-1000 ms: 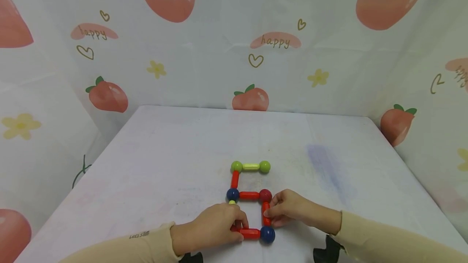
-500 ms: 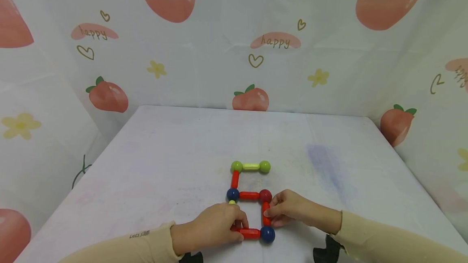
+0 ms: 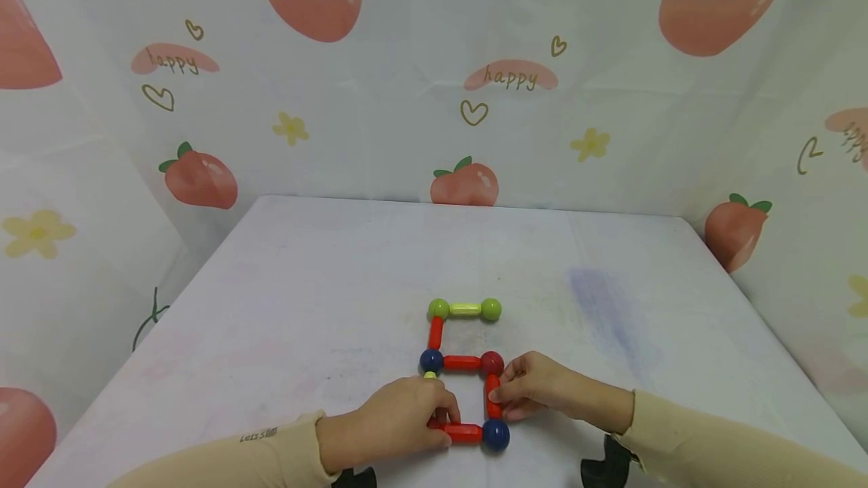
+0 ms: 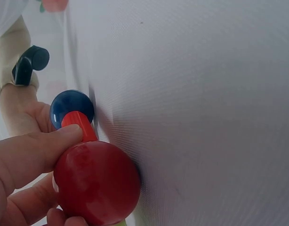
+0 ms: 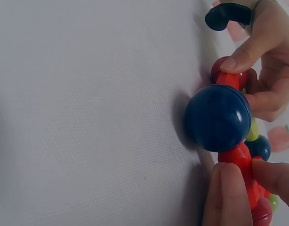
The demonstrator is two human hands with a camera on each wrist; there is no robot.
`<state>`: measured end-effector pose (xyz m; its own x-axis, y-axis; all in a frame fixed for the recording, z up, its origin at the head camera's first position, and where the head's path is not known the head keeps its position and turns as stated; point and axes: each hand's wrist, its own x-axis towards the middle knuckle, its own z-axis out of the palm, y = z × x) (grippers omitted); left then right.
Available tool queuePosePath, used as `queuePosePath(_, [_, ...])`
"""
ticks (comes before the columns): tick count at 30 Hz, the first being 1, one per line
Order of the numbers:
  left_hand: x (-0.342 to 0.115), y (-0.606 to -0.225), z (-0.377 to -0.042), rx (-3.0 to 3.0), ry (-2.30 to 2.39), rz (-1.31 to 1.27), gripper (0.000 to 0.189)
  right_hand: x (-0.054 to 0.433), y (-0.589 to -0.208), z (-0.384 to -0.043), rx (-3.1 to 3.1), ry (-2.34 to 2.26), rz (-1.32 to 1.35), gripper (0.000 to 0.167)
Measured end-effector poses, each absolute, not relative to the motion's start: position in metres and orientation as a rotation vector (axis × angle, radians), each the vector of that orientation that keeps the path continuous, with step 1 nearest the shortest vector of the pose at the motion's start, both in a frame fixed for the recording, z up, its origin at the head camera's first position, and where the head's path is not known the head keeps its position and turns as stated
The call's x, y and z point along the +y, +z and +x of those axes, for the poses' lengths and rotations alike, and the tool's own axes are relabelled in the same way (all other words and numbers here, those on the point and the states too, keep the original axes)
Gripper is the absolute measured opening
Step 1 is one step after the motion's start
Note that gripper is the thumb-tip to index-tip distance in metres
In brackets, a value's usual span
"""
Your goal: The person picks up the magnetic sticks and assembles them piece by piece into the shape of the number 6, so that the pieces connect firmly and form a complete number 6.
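Observation:
Magnetic rods and balls form a flat figure on the table. My left hand pinches the lower red rod beside a red ball, which the hand hides in the head view. That rod meets a blue ball at the lower right corner. From this corner a second red rod runs up to another red ball, and my right hand holds it between thumb and fingers. A middle red rod joins that ball to an upper blue ball; a yellow-green rod below is mostly covered.
Beyond the hands, an upper red rod leads to a green ball, a green rod and a second green ball. The white table ends at a peach-printed cloth behind and at the sides.

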<state>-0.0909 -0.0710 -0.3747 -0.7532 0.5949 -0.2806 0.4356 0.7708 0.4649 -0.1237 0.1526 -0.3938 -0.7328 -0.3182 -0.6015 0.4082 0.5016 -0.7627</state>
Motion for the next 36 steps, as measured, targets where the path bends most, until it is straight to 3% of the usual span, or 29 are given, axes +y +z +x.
queuePosePath(21, [-0.08, -0.361, -0.094, 2.533, 0.622, 0.708, 0.018, 0.167, -0.39, -0.117, 2.005, -1.317, 0.041, 0.034])
queuePosePath(31, [-0.105, -0.307, -0.112, 2.859, 0.822, 0.593, 0.022, 0.194, -0.344, -0.128, 2.216, -1.509, -0.232, 0.05])
queuePosePath(36, [-0.111, -0.298, -0.118, 3.1, 0.812, 0.614, 0.028, 0.199, -0.324, -0.128, 2.649, -1.355, -0.375, 0.044])
